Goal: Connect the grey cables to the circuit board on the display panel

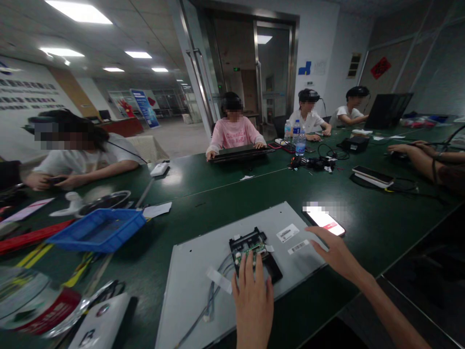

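A flat silver-grey panel with two barcode labels lies on the green table in front of me. On it sits a black plastic housing with a green circuit board and a grey cable running toward the near edge. My left hand rests over the housing, fingers stretched out across the board. Past the panel's right edge, my right hand hovers with thumb and fingers apart, holding nothing. Close to its fingertips is a smartphone with a lit screen.
At left stand a blue tray, a large plastic jar and a white box-shaped device. Water bottles and tangled black cables lie farther back. Several people sit around the table; one in pink holds a dark flat panel.
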Action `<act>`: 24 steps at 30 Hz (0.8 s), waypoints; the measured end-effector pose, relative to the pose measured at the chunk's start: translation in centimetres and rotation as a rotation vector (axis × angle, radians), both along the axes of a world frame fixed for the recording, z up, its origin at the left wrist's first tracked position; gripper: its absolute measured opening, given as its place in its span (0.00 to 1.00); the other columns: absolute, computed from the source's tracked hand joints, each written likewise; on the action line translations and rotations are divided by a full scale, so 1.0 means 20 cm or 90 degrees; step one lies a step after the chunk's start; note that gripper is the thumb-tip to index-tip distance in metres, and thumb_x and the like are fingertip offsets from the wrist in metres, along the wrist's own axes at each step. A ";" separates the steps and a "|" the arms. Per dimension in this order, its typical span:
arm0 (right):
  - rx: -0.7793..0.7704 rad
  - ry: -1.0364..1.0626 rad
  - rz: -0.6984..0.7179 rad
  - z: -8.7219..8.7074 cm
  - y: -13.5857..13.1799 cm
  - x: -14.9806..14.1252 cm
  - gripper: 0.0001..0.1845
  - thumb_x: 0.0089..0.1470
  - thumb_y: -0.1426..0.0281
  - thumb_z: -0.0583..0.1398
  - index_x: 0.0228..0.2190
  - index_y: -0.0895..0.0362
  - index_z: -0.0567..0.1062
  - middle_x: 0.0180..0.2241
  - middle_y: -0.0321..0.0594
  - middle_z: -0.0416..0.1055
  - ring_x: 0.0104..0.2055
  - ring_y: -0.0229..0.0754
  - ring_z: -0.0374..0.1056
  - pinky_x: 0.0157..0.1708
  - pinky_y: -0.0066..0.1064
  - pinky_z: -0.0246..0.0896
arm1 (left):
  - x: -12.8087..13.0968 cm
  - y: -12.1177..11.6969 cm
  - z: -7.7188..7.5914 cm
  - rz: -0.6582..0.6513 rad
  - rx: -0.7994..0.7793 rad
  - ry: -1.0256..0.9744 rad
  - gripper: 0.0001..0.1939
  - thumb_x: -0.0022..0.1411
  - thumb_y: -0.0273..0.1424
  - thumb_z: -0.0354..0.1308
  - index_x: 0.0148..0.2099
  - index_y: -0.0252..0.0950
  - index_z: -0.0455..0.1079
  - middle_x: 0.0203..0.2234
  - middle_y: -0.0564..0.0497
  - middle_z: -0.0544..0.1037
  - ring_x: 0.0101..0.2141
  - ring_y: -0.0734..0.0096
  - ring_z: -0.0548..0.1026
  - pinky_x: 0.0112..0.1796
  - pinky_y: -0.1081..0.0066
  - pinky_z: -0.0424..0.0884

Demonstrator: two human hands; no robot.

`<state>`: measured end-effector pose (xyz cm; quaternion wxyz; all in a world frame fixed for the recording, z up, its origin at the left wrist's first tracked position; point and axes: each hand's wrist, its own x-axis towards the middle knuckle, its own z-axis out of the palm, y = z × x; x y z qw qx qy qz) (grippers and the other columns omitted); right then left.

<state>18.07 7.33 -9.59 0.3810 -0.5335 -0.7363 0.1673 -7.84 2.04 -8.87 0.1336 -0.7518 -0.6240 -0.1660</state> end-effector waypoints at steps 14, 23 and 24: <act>-0.087 -0.062 0.213 0.04 0.14 -0.45 0.24 0.51 0.72 0.57 0.52 0.52 0.67 0.53 0.41 0.65 0.55 0.45 0.59 0.56 0.42 0.54 | -0.16 0.04 0.01 0.088 -0.138 0.013 0.22 0.65 0.28 0.44 0.60 0.40 0.59 0.60 0.46 0.60 0.59 0.54 0.56 0.53 0.45 0.56; -0.063 -0.139 0.162 0.05 0.15 -0.51 0.15 0.57 0.74 0.53 0.44 0.54 0.73 0.43 0.41 0.74 0.45 0.45 0.68 0.45 0.35 0.60 | -0.40 0.05 0.03 0.111 -0.203 -0.049 0.25 0.62 0.28 0.46 0.62 0.33 0.54 0.59 0.42 0.61 0.58 0.57 0.60 0.54 0.56 0.58; -0.061 -0.155 0.155 0.05 0.15 -0.51 0.15 0.57 0.74 0.52 0.44 0.54 0.73 0.42 0.42 0.74 0.44 0.45 0.68 0.45 0.35 0.60 | -0.42 0.05 0.02 0.099 -0.227 -0.065 0.26 0.62 0.27 0.46 0.62 0.32 0.53 0.58 0.41 0.62 0.57 0.59 0.62 0.54 0.58 0.59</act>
